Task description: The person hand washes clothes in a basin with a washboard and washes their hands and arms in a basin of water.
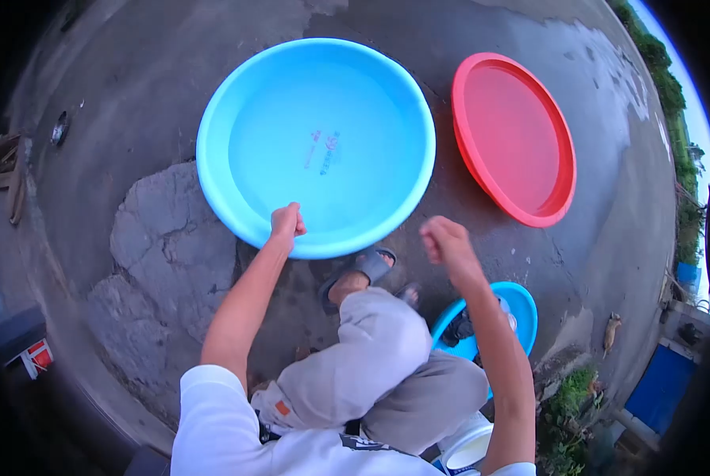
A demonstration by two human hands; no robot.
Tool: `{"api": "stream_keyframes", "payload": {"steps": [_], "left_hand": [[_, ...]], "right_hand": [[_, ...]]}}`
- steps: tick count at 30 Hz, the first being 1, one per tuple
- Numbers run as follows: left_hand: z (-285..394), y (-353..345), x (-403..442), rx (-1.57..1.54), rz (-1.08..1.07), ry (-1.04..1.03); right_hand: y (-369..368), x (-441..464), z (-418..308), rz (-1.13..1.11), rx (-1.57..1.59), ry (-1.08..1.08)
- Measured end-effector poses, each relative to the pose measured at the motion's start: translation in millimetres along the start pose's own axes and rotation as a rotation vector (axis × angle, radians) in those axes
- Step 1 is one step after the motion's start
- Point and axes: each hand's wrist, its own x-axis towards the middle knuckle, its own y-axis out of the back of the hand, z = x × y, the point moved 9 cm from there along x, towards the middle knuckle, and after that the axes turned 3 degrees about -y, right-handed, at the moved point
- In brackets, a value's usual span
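My left hand [289, 220] is closed in a fist over the near rim of a large light-blue basin [259, 234]. Nothing shows sticking out of it, and I cannot tell whether it touches the rim. To the right of that basin, my right hand [448, 240] hangs in the air, fingers curled in and slightly blurred, with nothing visible in them. Clear water seems to fill the blue basin, and printed marks show on its bottom. A red basin [557, 135] stands at the upper right, also apparently holding water.
A smaller blue basin [531, 317] with dark items inside stands by my right forearm, partly hidden. My sandalled foot [375, 266] is close to the large basin. Cracked stone [164, 254] lies at left on wet concrete. Plants [569, 404] and a small animal [611, 333] are at right.
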Motion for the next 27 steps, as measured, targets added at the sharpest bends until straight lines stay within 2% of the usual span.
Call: {"api": "stream_keyframes", "payload": {"steps": [2, 5, 6, 8, 9, 10, 11, 12, 13, 14, 15, 17, 18, 19, 20, 21, 22, 24, 25, 26, 27], "left_hand": [[-13, 2, 21, 0.101, 0.110, 0.032], [-31, -1, 61, 0.130, 0.136, 0.005], [-42, 1, 80, 0.102, 0.134, 0.007], [-69, 18, 142, 0.144, 0.134, 0.019], [-70, 18, 150, 0.220, 0.194, 0.000], [-69, 10, 155, 0.243, 0.109, -0.064], [-86, 11, 174, 0.181, 0.044, -0.013], [-104, 13, 192, 0.122, -0.017, 0.040], [-102, -1, 176, -0.225, -0.018, 0.152], [-86, -25, 155, -0.365, -0.035, 0.200], [-71, -31, 167, -0.263, -0.117, 0.025], [-38, -41, 178, 0.012, -0.265, -0.349], [-19, -45, 177, 0.177, -0.319, -0.555], [8, -68, 147, -0.208, -0.376, -0.408], [11, -79, 138, -0.399, -0.397, -0.324], [14, -90, 129, -0.591, -0.407, -0.239], [21, -101, 119, -0.740, -0.568, -0.271], [27, -118, 93, -0.930, -0.834, -0.165], [33, -139, 73, -0.971, -0.924, -0.023], [32, -148, 66, -1.128, -0.969, 0.063], [29, -153, 60, -1.287, -1.016, 0.139]], "right_hand": [[-33, 41, 2, -0.050, -0.135, -0.021], [-72, 131, 38, -0.187, -0.069, -0.017], [-76, 161, 45, -0.141, -0.136, -0.025], [-49, 259, 67, 0.369, -0.632, 0.217], [-45, 302, 102, 0.531, -0.674, 0.131], [-48, 308, 106, 0.685, -0.683, -0.015], [-52, 309, 109, 0.826, -0.672, -0.169], [-83, 338, 130, 0.493, -0.464, -0.124], [-121, 359, 153, 0.129, -0.175, -0.155], [-158, 369, 175, -0.173, 0.054, -0.258], [-194, 342, 155, -0.447, 0.767, -0.355], [-233, 280, 77, -0.971, 0.875, -0.507], [-244, 261, 49, -1.010, 0.942, -0.508], [-250, 248, 31, -1.050, 1.005, -0.512], [-252, 244, 26, -1.046, 1.008, -0.516], [-245, 253, 18, -0.953, 1.018, -0.359], [-240, 259, 9, -0.865, 1.021, -0.208], [-240, 259, -5, -0.715, 1.020, 0.046], [-251, 248, -9, -0.656, 1.028, 0.139], [-235, 248, -20, -0.464, 1.035, 0.174], [-248, 278, -21, -0.463, 1.077, 0.267]]}}
